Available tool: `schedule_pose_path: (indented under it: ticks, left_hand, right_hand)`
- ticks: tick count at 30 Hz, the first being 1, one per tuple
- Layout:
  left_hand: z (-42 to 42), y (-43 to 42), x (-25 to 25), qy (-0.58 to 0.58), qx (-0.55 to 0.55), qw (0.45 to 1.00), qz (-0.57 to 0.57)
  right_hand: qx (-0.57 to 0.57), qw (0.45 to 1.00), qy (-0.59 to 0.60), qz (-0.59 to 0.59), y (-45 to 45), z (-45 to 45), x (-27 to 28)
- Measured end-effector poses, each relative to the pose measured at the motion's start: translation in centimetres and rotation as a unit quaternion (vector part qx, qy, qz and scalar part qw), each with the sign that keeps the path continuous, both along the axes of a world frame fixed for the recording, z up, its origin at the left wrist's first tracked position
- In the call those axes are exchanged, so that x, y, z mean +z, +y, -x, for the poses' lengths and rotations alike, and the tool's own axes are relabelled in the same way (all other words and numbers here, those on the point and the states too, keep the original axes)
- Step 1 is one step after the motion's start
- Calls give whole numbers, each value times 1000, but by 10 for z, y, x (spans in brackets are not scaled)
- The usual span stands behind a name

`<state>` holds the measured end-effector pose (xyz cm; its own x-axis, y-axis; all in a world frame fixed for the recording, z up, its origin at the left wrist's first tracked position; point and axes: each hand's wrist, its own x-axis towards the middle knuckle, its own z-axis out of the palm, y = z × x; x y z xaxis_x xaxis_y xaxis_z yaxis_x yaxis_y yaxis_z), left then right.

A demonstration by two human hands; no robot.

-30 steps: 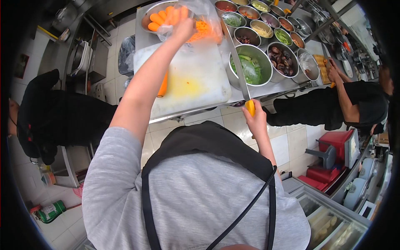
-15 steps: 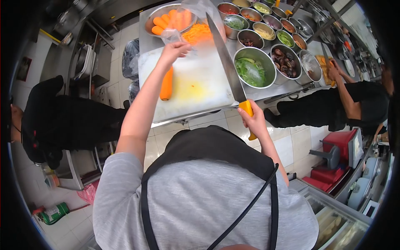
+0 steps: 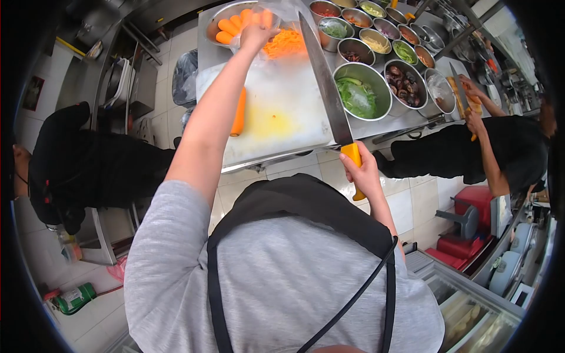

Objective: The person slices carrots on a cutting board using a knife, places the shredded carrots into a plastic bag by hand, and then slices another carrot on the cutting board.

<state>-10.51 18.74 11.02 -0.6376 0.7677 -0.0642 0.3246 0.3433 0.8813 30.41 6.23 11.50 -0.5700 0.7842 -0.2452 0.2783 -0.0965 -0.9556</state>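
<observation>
My right hand (image 3: 363, 169) is wrapped round the yellow handle of a large knife (image 3: 327, 82). Its long blade points away from me along the right side of the white cutting board (image 3: 282, 147). At the board's far end, my left hand (image 3: 256, 37) has its fingers closed on a clear plastic bag (image 3: 288, 10), beside a metal bowl (image 3: 210, 29) of peeled carrots (image 3: 228, 26). Shredded carrot (image 3: 286, 45) lies in a heap just right of that hand. One whole carrot (image 3: 239, 113) rests on the board, partly covered by my left forearm.
Metal containers of greens (image 3: 358, 97), mushrooms (image 3: 405, 85) and cut vegetables stand right of the board. A co-worker (image 3: 500, 147) at the right holds a knife (image 3: 459, 88) over another board. Another person (image 3: 88, 167) stands at the left.
My left hand has moved farther away, toward the carrot bowl, and the plastic bag has shifted back, uncovering more shredded carrot. The knife stays in my right hand, nearly unmoved.
</observation>
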Motion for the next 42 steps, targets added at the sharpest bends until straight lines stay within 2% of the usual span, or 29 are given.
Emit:
schedule_pose_path:
  ticks: [2, 4, 6, 7, 8, 10, 11, 12, 13, 15, 17, 18, 20, 21, 23, 24, 25, 26, 27, 29, 33, 35, 36, 38, 39, 41, 42]
  left_hand:
    - [29, 7, -9, 122, -98, 985, 74]
    - [32, -18, 1, 153, -70, 984, 54]
    - [40, -52, 2, 241, -50, 969, 37]
    - [45, -75, -1, 217, -83, 965, 125]
    - [44, -99, -3, 189, -116, 952, 213]
    - [28, -142, -28, 198, -122, 929, 287]
    - [27, -161, -58, 166, -112, 943, 265]
    - [13, -174, -67, 90, -85, 946, 299]
    - [7, -182, -81, 89, -84, 945, 303]
    - [-5, -194, -102, 195, -81, 944, 253]
    - [-23, -196, -99, 189, -57, 944, 266]
    - [-40, -200, -92, 75, -4, 967, 243]
    - [-78, -205, -54, -122, 60, 965, 224]
    - [-79, -210, -60, -123, 59, 965, 224]
    - [-77, -220, -70, 165, 34, 969, 181]
    - [-75, -225, -69, 163, 32, 969, 180]
    - [-71, -232, -66, 300, -96, 940, 132]
    - [-71, -235, -61, 426, -219, 874, 79]
    - [-74, -236, -57, 424, -219, 875, 78]
    - [-78, -236, -52, 417, -327, 845, 67]
    - [-78, -230, -59, 400, -342, 849, 41]
    - [-94, -225, -65, 391, -272, 878, 47]
    - [-104, -224, -68, 391, -273, 878, 46]
    - [-122, -221, -75, 380, -160, 908, 76]
    - [-127, -222, -79, 380, -160, 908, 76]
    - [-135, -223, -87, 356, -109, 928, -17]
    - [-137, -223, -91, 356, -109, 928, -18]
  right_hand:
    - [-12, 1000, 13, -19, -2, -2, -7]
    - [-36, 997, 33, -66, -6, -4, -18]
    - [-39, 983, 6, -180, -3, -5, -37]
    - [-24, 969, -5, -246, 1, -6, -46]
    - [-23, 970, -2, -242, 0, -2, -44]
    - [11, 989, 10, -147, -4, 5, -33]
    - [12, 990, 11, -141, -4, 8, -32]
    - [27, 990, 12, -140, -3, 13, -32]
    - [42, 989, 13, -140, -3, 16, -31]
    - [58, 989, 0, -134, -2, 25, -25]
    - [95, 991, -36, -91, -1, 34, -22]
    - [127, 973, -79, -174, 0, 40, -31]
    - [145, 965, -100, -194, -3, 47, -34]
    - [160, 956, -122, -214, -4, 49, -35]
    - [165, 951, -142, -219, -8, 49, -45]
    - [175, 945, -173, -217, -10, 48, -49]
    - [186, 937, -203, -215, -12, 46, -53]
    - [197, 932, -218, -212, -13, 45, -56]
    - [198, 931, -220, -212, -14, 44, -57]
    - [226, 920, -247, -204, -17, 44, -56]
    - [225, 918, -257, -201, -22, 46, -52]
    - [221, 914, -251, -231, -23, 48, -57]
    - [220, 914, -252, -231, -23, 49, -57]
    - [229, 902, -273, -244, -23, 52, -57]
    - [229, 902, -273, -245, -23, 54, -57]
    - [236, 892, -304, -239, -23, 57, -55]
    - [236, 891, -304, -239, -21, 58, -56]
